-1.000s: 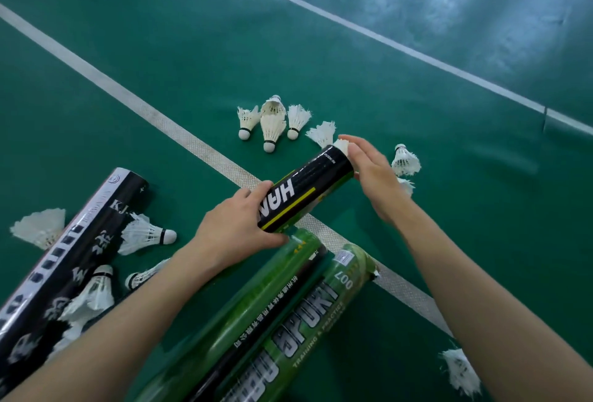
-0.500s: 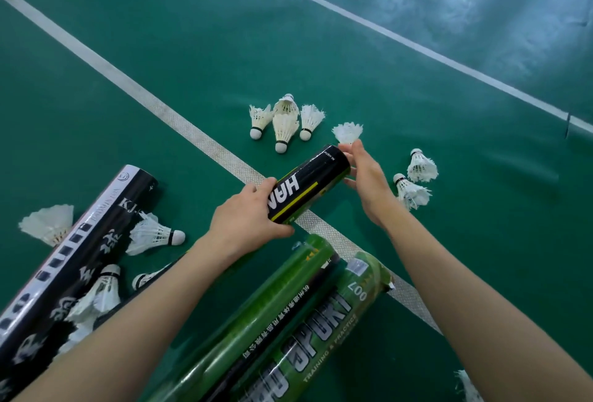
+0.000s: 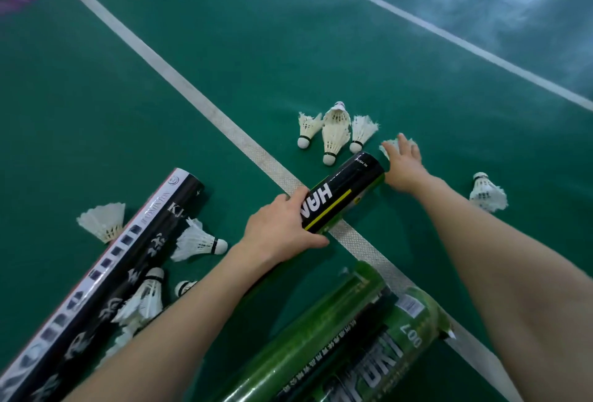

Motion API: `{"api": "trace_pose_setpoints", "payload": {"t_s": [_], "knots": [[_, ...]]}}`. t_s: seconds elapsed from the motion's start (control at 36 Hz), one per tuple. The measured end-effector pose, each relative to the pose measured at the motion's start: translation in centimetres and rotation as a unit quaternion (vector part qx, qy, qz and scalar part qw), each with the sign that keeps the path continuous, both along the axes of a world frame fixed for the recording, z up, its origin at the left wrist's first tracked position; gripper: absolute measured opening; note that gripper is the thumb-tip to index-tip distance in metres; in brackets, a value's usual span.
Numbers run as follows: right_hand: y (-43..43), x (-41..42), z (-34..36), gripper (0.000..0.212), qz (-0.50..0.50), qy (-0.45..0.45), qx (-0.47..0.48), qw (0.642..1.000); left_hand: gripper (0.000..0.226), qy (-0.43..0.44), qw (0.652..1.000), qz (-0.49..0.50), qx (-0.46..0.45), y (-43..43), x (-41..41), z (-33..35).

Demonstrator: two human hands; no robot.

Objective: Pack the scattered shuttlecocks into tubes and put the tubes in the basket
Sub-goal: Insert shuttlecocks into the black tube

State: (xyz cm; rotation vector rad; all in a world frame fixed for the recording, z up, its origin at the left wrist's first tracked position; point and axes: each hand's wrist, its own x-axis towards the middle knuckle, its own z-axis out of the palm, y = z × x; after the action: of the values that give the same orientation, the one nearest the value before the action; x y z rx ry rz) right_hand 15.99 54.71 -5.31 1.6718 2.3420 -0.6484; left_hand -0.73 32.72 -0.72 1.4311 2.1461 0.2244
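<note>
Shuttlecock (image 3: 390,146) under spread right hand (image 3: 405,162) — light, fragile; pinch its cork. Left hand (image 3: 282,230) clasps tube (image 3: 343,196).

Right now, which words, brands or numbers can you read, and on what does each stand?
"HAN", upside down, rest hidden: black tube that the left hand holds.
"PUSH IN": same tube's far end.
"KJ" and "BADMINTON": long black tube on the left.
"007": green tube.
Large white letters and the small label on the green tube: unreadable.
</note>
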Motion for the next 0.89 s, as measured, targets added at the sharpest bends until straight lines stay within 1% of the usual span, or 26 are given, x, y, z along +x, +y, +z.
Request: {"api": "trace_pose_setpoints", "payload": {"t_s": [0.06,0.08,0.17,0.19,0.25,0.28,0.31,0.33,0.39,0.42,0.47,0.56,0.61,0.67,0.69,0.72,0.75,0.81,0.89], "knots": [[-0.3,0.5,-0.3,0.072,-0.012,0.014,0.003,1.000,0.087,0.001,1.000,-0.003,0.001,0.0,-0.2,-0.1],[-0.5,0.8,-0.5,0.070,-0.018,0.022,0.019,0.999,0.088,0.002,1.000,-0.004,0.000,-0.1,-0.3,-0.1],[-1.4,1.8,-0.6,0.061,-0.040,0.041,0.099,0.993,0.090,0.006,1.000,-0.006,-0.005,-0.2,-0.2,-0.2],[-1.6,2.1,-0.6,0.062,-0.051,0.044,0.111,0.992,0.091,0.004,1.000,-0.005,-0.004,-0.2,-0.1,-0.2],[-2.1,2.7,-0.5,0.067,-0.082,0.049,0.107,0.990,0.092,0.000,1.000,-0.005,-0.007,-0.4,0.0,-0.2],[-2.4,3.0,-0.4,0.067,-0.103,0.058,0.102,0.988,0.093,-0.001,1.000,-0.006,-0.008,-0.6,0.1,-0.1],[-2.8,3.3,-0.3,0.060,-0.121,0.067,0.102,0.985,0.093,0.000,1.000,-0.008,-0.009,-0.8,0.3,-0.1],[-3.2,3.7,-0.2,0.049,-0.133,0.069,0.106,0.983,0.093,0.002,1.000,-0.011,-0.010,-1.0,0.4,-0.1],[-4.3,4.3,0.1,0.027,-0.137,0.064,0.125,0.981,0.092,0.006,1.000,-0.017,-0.013,-1.5,0.7,0.0],[-4.8,4.6,0.3,0.020,-0.135,0.074,0.140,0.978,0.092,0.009,1.000,-0.019,-0.014,-1.8,0.8,0.0],[-6.1,5.1,0.9,0.017,-0.121,0.124,0.175,0.969,0.092,0.019,0.999,-0.025,-0.018,-2.3,1.1,0.1],[-8.0,5.6,2.4,0.019,-0.109,0.224,0.218,0.944,0.093,0.032,0.999,-0.032,-0.026,-3.3,1.2,0.3],[-9.0,6.0,3.7,0.019,-0.124,0.300,0.194,0.926,0.093,0.037,0.998,-0.032,-0.027,-3.9,1.2,0.5],[-9.8,6.4,4.7,0.015,-0.156,0.384,0.122,0.902,0.092,0.038,0.999,-0.031,-0.022,-4.5,1.3,0.6],[-10.1,6.5,5.1,0.020,-0.170,0.413,0.085,0.890,0.092,0.036,0.999,-0.029,-0.019,-4.7,1.4,0.6],[-10.3,6.7,5.4,0.025,-0.175,0.426,0.058,0.886,0.092,0.034,0.999,-0.028,-0.015,-4.9,1.6,0.7],[-10.5,6.8,5.7,0.027,-0.170,0.424,0.040,0.888,0.092,0.031,0.999,-0.025,-0.013,-5.1,1.7,0.7],[-10.7,6.8,6.2,0.027,-0.153,0.413,0.009,0.898,0.092,0.030,0.999,-0.026,-0.012,-5.4,2.0,0.7],[-10.6,6.9,6.7,0.024,-0.156,0.414,-0.018,0.897,0.093,0.035,0.998,-0.040,-0.016,-5.7,2.2,0.8]]}}
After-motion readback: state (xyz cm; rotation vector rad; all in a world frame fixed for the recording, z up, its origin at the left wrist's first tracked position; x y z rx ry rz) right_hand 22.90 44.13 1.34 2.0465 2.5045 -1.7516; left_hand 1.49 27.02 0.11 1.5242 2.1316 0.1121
